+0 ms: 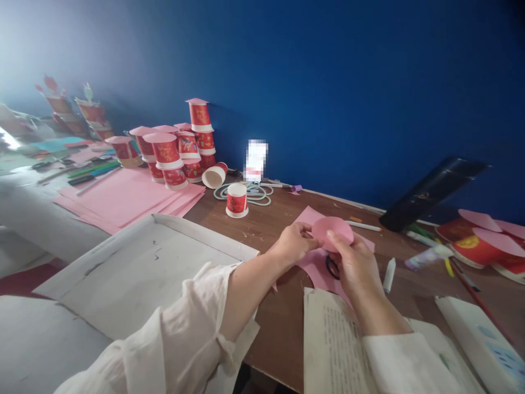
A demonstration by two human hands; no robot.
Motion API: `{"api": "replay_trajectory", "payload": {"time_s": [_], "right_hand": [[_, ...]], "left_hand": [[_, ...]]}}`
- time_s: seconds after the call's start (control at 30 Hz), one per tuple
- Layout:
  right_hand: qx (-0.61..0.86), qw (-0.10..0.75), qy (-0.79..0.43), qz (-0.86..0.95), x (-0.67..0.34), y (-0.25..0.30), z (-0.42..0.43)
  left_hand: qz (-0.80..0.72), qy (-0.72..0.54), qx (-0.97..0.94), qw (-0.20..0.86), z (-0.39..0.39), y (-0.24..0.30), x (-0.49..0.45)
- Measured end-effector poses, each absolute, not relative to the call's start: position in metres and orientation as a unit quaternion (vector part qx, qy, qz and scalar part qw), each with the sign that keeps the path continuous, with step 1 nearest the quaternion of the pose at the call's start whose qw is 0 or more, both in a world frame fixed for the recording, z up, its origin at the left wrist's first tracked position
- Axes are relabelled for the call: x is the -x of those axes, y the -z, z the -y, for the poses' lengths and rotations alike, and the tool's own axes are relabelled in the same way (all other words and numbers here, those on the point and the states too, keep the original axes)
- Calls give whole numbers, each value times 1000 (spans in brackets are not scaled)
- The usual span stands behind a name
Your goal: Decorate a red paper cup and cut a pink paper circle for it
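Between my two hands is a round pink paper disc (331, 230), raised above the table. My left hand (296, 242) pinches its left edge. On its right side my right hand (355, 262) grips it, thumb on top. Under the hands lies a pink paper sheet (318, 273) with cut edges. A black scissors handle (331, 267) shows on that sheet, partly hidden by my right hand. Nearby to the left, a red and white paper cup (237, 201) stands upside down.
Red cups topped with pink paper (164, 149) are stacked at the back left, beside pink sheets (123, 191). A white box lid (135, 268) lies left. A book (332, 334), power strip (479, 334), glue stick (429, 257) and black bottle (430, 191) sit right. A lit phone (256, 158) leans on the wall.
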State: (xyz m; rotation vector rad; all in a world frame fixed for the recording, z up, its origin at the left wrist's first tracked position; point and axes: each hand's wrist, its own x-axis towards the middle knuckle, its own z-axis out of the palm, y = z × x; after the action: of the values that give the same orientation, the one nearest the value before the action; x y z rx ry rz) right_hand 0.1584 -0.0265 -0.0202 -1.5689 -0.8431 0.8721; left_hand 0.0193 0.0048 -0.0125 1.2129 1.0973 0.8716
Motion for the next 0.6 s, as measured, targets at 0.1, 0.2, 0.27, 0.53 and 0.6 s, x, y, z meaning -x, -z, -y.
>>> {"api": "replay_trajectory", "payload": {"time_s": [0.1,0.2,0.27,0.53,0.6], "right_hand": [[679,531,-342,375,-159,15,29],[674,528,-320,406,-159,11,31],[662,535,-328,410,-157,12,31],[588,581,-414,381,-157,23,26],[616,549,-393,405,-158,23,27]], "left_hand": [[-473,-364,-539,594,-2,9,-19],[-483,-358,-539,590,1,5,-20],[-488,-363,-531,590,1,5,-20],[-486,-389,-510,594,-3,11,-19],[-487,-381,-519,591,-2,10,-19]]}}
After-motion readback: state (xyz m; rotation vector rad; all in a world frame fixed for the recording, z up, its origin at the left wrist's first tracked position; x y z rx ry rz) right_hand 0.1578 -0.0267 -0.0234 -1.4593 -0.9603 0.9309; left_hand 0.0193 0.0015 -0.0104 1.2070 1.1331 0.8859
